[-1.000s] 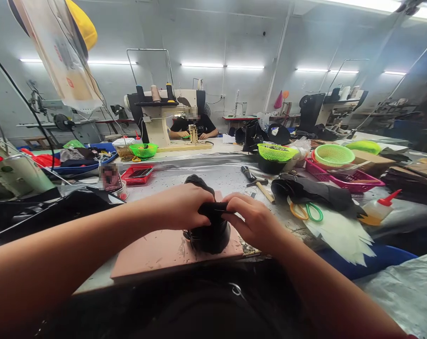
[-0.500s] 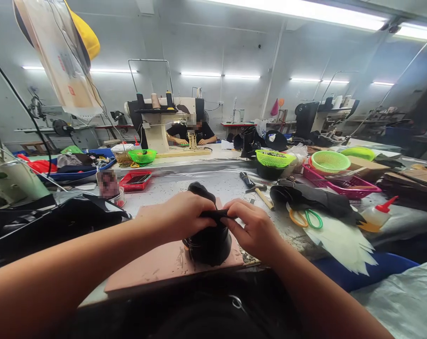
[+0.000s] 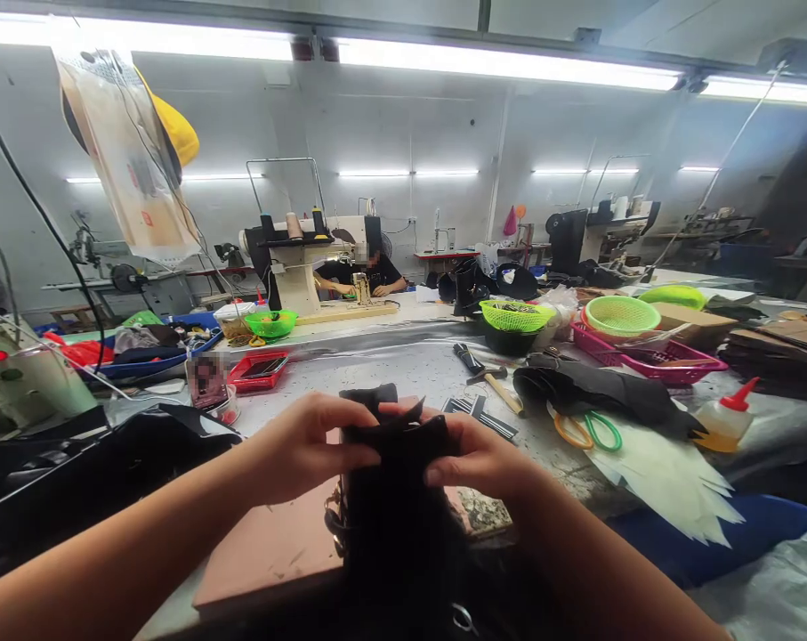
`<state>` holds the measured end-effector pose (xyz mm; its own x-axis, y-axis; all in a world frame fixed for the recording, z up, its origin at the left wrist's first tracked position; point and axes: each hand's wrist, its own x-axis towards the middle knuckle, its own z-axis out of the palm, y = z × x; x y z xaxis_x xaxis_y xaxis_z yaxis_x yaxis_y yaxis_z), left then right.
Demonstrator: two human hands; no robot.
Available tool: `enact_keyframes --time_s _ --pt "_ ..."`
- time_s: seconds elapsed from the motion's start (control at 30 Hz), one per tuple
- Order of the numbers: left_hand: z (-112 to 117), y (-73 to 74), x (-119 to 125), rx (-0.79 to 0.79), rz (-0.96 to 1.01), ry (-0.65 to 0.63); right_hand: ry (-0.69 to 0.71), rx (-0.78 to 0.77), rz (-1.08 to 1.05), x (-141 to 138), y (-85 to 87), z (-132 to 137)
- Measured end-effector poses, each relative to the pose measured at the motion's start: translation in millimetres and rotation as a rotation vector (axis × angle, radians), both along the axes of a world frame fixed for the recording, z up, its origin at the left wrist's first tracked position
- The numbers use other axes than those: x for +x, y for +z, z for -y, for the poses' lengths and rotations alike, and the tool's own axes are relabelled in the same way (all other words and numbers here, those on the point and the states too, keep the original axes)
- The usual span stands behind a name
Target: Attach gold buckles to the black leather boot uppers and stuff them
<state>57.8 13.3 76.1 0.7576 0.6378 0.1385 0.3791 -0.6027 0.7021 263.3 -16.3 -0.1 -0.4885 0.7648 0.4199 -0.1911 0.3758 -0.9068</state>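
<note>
Black leather piece [image 3: 393, 499], pink board [image 3: 270, 552]

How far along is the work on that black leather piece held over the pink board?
Done: the black leather piece looks already formed into shape, with what seem to be metal fittings on its left edge. In hand: left hand and right hand pinch its top edge, holding it over the pink board. Left: hard to tell; the wooden-handled hammer and green-and-orange-handled scissors lie untouched to the right.

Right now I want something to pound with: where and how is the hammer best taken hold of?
Likely the wooden handle of the hammer, reached from the near right: it lies flat on the table, head farther away, the handle's free end angled toward the scissors with nothing on top.
</note>
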Motion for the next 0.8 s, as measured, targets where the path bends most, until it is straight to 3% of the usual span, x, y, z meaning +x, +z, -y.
enact_keyframes --time_s 0.13,0.33,0.5,0.53,0.7,0.8 --pt "0 -7.9 2 -0.02 0.118 0.036 -0.122 0.059 0.024 1 8.6 -2" --pt "5 -13.9 18 0.013 0.188 0.205 -0.197 0.085 0.066 0 11.5 -1" --pt "6 -10.5 27 0.008 0.232 0.223 -0.568 0.095 0.118 9 12.3 0" --pt "5 -10.1 28 0.02 0.225 0.223 -0.586 0.081 0.089 11 14.4 0" --pt "6 -12.4 28 0.103 0.154 0.149 -0.262 -0.162 -0.009 6 31.3 3" --pt "8 -15.4 27 0.157 0.155 0.106 -0.245 -0.246 -0.045 -1 35.6 7"
